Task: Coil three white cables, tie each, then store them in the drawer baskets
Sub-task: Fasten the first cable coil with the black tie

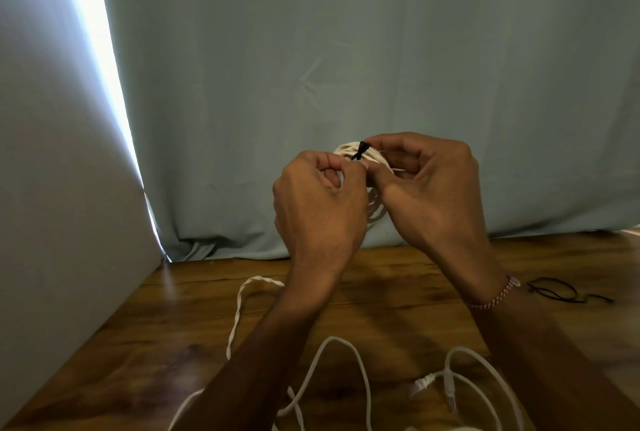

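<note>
Now, step in hand: tying off a coiled cable, judged from the pinch on the tie.
Coil: a white flat cable wound into a small coil (349, 150) is held up in the air above the brown wooden table (398, 278), between both hands and mostly hidden by them.
Tie: a thin black twist tie (360, 151) wraps the coil's top edge, running roughly upper right to lower left.
Left hand (320, 204): fingers curled, fingertips pinching the tie's lower end.
Right hand (431, 188): fingertips pinching the tie's upper end, thumb against the coil.
Key relation: the tie lies directly between the two pinches, so each hand is equally near its own end.
Remaining: loose white cables (346, 375) sprawl on the table; spare black ties (568, 292) lie to the right. No drawer baskets are in view.
</note>
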Tool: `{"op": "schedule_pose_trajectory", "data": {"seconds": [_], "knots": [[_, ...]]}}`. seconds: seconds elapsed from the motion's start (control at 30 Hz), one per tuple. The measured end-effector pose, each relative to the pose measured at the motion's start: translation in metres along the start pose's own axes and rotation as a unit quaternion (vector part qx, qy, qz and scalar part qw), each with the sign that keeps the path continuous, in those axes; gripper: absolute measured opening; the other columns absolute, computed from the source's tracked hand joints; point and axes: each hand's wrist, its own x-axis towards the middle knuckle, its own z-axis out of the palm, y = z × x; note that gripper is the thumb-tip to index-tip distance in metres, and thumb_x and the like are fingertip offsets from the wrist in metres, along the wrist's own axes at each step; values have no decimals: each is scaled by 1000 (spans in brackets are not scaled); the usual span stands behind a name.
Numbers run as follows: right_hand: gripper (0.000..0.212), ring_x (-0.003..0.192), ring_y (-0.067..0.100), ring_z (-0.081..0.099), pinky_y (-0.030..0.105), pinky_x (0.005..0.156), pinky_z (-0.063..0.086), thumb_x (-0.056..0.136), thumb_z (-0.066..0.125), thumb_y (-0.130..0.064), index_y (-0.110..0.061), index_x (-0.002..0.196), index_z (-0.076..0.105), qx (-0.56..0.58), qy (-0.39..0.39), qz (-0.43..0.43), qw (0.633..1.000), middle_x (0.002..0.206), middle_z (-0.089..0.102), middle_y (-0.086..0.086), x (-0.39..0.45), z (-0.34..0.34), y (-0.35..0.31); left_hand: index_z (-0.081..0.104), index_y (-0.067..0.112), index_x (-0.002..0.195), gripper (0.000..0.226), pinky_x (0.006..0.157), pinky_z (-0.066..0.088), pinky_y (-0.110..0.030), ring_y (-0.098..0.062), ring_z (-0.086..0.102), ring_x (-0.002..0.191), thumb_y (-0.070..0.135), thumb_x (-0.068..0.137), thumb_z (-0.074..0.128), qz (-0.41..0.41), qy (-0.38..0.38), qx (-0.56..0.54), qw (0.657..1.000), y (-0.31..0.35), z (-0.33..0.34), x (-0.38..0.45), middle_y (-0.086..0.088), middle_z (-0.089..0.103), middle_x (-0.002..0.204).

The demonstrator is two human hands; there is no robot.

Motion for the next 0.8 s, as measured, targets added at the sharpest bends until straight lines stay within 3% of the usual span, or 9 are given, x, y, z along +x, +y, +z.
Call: {"op": "schedule_pose_trajectory", "data": {"seconds": [0.17,0.3,0.4,0.6,0.8], "knots": [[27,78,-8,70,13,66,58,81,83,-18,-25,105,74,-24,-19,12,999,84,68,-22,3,-2,1,75,21,89,5,58,58,-31,-9,67,59,25,89,73,-37,-7,-26,999,1,-2,0,8,70,66],[33,75,3,74,25,66,63,82,83,-22,-20,112,70,-43,-41,34,998,93,76,-7,6,-5,0,73,27,82,7,61,61,-32,-4,69,62,24,89,73,-36,-35,-33,998,1,-8,4,10,71,67],[34,71,3,74,29,66,63,82,82,-24,-22,113,68,-44,-59,50,996,90,77,-8,6,-7,-2,77,26,81,10,63,61,-33,-4,69,63,29,90,73,-31,-68,-23,997,0,-14,11,10,73,68],[35,71,-1,73,22,64,61,83,81,-24,-24,114,65,-55,-86,56,993,88,75,-13,2,-6,-4,74,29,71,21,55,55,-28,-6,63,52,29,92,73,-10,-136,1,991,-3,-26,24,8,72,63],[34,76,1,73,26,70,62,85,79,-22,-21,117,65,-66,-105,57,991,95,77,-7,1,-7,-5,77,17,86,20,48,50,-21,-11,58,40,23,99,64,1,-226,8,974,-4,-30,28,2,74,67]]}}
